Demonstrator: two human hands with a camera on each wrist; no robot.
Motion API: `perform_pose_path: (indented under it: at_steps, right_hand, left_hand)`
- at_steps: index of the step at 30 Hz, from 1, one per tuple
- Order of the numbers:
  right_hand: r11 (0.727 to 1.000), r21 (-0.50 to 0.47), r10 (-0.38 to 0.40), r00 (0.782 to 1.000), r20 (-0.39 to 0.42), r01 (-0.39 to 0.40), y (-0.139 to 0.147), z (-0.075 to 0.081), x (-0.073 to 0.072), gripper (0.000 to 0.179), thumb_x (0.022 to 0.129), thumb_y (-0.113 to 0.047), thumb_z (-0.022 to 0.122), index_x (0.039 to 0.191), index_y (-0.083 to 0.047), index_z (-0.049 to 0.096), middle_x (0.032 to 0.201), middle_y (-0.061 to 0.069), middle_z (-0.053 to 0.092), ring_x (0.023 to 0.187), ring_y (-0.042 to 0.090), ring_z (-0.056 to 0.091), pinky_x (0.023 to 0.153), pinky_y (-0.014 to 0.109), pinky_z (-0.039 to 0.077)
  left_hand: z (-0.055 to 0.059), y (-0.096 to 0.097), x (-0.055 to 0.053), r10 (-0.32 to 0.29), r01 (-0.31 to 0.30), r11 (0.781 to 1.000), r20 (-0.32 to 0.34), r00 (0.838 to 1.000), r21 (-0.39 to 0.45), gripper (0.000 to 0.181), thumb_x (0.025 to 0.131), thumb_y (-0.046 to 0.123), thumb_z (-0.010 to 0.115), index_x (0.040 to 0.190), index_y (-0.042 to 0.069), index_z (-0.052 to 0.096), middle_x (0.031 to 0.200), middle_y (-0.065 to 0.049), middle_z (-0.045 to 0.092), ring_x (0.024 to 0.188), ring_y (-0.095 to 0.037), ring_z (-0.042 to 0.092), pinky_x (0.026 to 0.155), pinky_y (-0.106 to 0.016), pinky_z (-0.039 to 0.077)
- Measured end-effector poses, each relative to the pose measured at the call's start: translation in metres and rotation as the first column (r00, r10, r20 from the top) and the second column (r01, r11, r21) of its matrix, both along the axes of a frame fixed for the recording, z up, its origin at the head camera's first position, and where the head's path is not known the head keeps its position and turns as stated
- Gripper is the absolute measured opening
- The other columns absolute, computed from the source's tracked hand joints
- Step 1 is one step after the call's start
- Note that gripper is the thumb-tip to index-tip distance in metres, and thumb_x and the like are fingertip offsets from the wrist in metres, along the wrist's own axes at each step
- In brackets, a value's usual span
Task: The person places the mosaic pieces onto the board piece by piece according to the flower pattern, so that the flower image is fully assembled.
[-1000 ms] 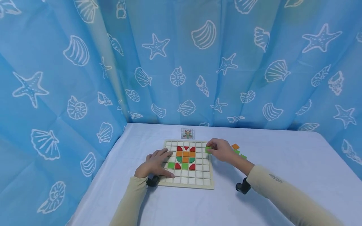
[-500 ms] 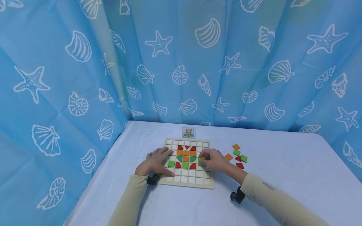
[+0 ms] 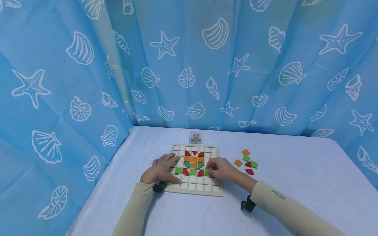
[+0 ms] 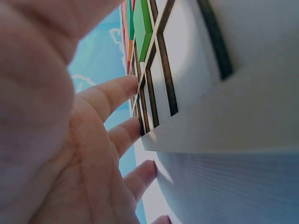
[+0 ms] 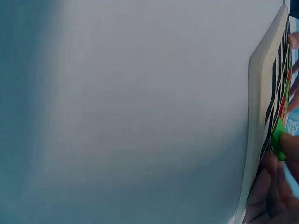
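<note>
A wooden grid board (image 3: 193,193) lies on the table, bearing a pattern of red, orange and green tiles. At the pattern's lower right, my right hand (image 3: 220,168) pinches a green square tile (image 3: 207,172) over a cell beside a red quarter-round tile (image 3: 200,172). In the right wrist view that green tile (image 5: 278,141) is tilted against the board between thumb and fingers. My left hand (image 3: 160,170) rests on the board's left side with fingers spread. In the left wrist view its fingertips touch the board's edge and grid, next to another green square tile (image 4: 143,30).
Loose orange, green and red tiles (image 3: 246,158) lie right of the board. A small pattern card (image 3: 196,138) lies behind it. A blue shell-print curtain (image 3: 189,65) hangs at the white table's (image 3: 295,157) far edge.
My right hand has brought the green tile from the board's upper right edge down and left, to the row with the other green squares. My left hand has stayed in place.
</note>
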State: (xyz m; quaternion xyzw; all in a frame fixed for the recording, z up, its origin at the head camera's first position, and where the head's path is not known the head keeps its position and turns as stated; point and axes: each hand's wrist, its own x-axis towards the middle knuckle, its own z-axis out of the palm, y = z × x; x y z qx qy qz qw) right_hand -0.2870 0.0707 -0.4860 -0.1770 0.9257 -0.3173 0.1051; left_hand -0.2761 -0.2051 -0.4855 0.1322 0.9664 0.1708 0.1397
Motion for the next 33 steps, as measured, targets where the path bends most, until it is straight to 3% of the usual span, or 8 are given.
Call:
perform_pose_path:
  at_steps: [4, 9, 16, 19, 26, 33]
  right_hand:
    - [0.998, 0.055, 0.02, 0.999, -0.026, -0.019, -0.002, 0.001, 0.002, 0.004, 0.087, -0.015, 0.076, 0.089, -0.016, 0.073, 0.085, -0.005, 0.061, 0.078, 0.01, 0.054, 0.073, 0.025, 0.052]
    - [0.998, 0.05, 0.024, 0.999, -0.022, -0.023, 0.0, 0.002, 0.001, 0.005, 0.086, -0.014, 0.077, 0.087, -0.017, 0.073, 0.084, -0.006, 0.064, 0.079, 0.01, 0.056, 0.075, 0.026, 0.054]
    - [0.997, -0.011, 0.071, 0.996, 0.06, -0.07, 0.008, 0.001, -0.005, 0.008, 0.085, -0.017, 0.078, 0.089, -0.017, 0.072, 0.083, -0.005, 0.064, 0.078, 0.012, 0.057, 0.072, 0.024, 0.052]
    - [0.996, -0.037, 0.088, 0.991, 0.101, -0.085, 0.01, 0.0, -0.007, 0.01, 0.084, -0.017, 0.079, 0.09, -0.016, 0.071, 0.082, -0.003, 0.063, 0.077, 0.013, 0.056, 0.071, 0.024, 0.05]
    - [0.992, -0.059, 0.118, 0.986, 0.115, -0.111, 0.01, -0.007, -0.003, 0.014, 0.082, -0.016, 0.081, 0.091, -0.015, 0.069, 0.081, -0.002, 0.06, 0.078, 0.014, 0.054, 0.07, 0.025, 0.049]
    - [0.991, -0.072, 0.118, 0.99, 0.084, -0.112, 0.013, 0.001, -0.007, 0.014, 0.083, -0.016, 0.08, 0.092, -0.015, 0.07, 0.082, -0.003, 0.061, 0.079, 0.013, 0.054, 0.07, 0.023, 0.049]
  left_hand:
    - [-0.001, 0.0, -0.001, -0.001, 0.001, 1.0, -0.006, 1.0, 0.0, 0.103, 0.068, 0.061, 0.082, 0.152, 0.024, 0.036, 0.161, -0.007, 0.028, 0.148, -0.032, 0.022, 0.114, -0.065, 0.019]
    - [-0.002, 0.0, -0.002, 0.001, -0.001, 1.0, -0.006, 1.0, -0.012, 0.103, 0.068, 0.061, 0.083, 0.153, 0.026, 0.036, 0.162, -0.006, 0.028, 0.148, -0.031, 0.022, 0.115, -0.064, 0.019]
    - [-0.001, 0.0, -0.002, 0.002, -0.002, 1.0, 0.007, 1.0, -0.017, 0.103, 0.068, 0.061, 0.082, 0.153, 0.025, 0.036, 0.162, -0.006, 0.027, 0.148, -0.032, 0.022, 0.115, -0.064, 0.02]
    - [-0.001, 0.0, 0.0, 0.012, -0.012, 1.0, 0.009, 1.0, -0.006, 0.103, 0.067, 0.062, 0.083, 0.152, 0.025, 0.037, 0.161, -0.006, 0.028, 0.148, -0.031, 0.023, 0.114, -0.065, 0.02]
    - [-0.007, -0.002, 0.011, 0.012, -0.012, 0.999, 0.006, 1.0, 0.038, 0.102, 0.067, 0.059, 0.085, 0.151, 0.023, 0.039, 0.16, -0.008, 0.03, 0.147, -0.033, 0.025, 0.113, -0.066, 0.022]
    - [0.002, 0.0, 0.002, -0.002, 0.002, 1.0, -0.019, 1.0, 0.016, 0.1, 0.067, 0.06, 0.084, 0.15, 0.024, 0.04, 0.16, -0.007, 0.03, 0.147, -0.032, 0.025, 0.113, -0.066, 0.022]
